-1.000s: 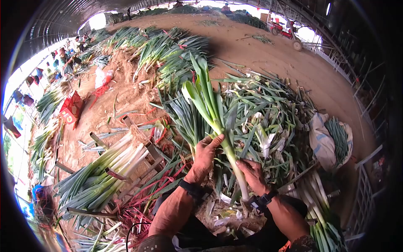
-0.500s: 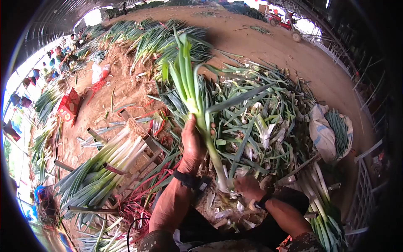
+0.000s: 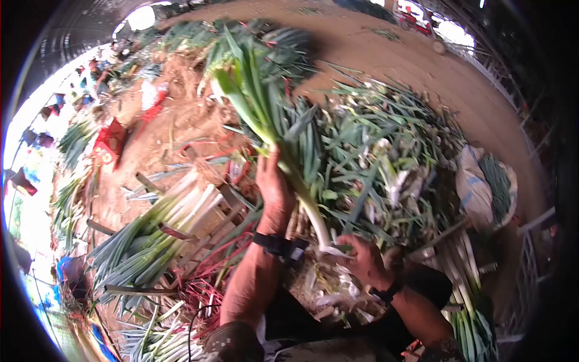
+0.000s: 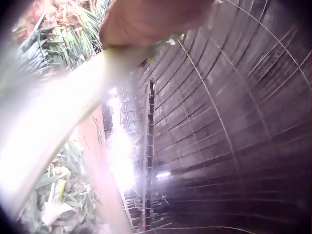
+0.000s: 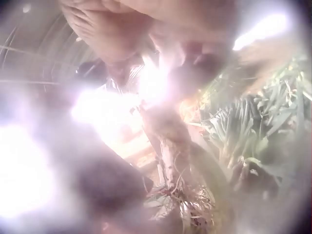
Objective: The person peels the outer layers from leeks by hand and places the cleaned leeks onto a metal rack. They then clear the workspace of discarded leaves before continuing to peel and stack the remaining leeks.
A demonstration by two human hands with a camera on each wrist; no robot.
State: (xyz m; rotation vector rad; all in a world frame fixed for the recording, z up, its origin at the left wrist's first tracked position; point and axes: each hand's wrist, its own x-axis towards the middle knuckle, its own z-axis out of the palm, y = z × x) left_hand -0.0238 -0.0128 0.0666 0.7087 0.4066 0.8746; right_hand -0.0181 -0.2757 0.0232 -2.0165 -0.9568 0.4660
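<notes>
At the far left of the head view, daylight washes out whatever stands along the edge, and the figures at the upper left are too small and blurred for me to make out. A red box sits on the earth floor there, and below it, at the lower left, a bundle of leeks lies across a wooden rack, beside a tangle of red string. Just left of centre, the left hand has its fingers wrapped round the single leek, closed on it about mid-stalk; the palm hides part of the stem. Its leaves fan toward the upper middle, blending into the piled greens behind, and its white base slants down to the right. There the right hand is bent in close by the base, fingers curled; whether it pinches the pale shred there I can't tell, as glare swamps the right wrist view. Further right spreads a heap of trimmings, then a whitish sack with greens inside, and more leeks at the lower right, partly covered by the dark-clad knee.
</notes>
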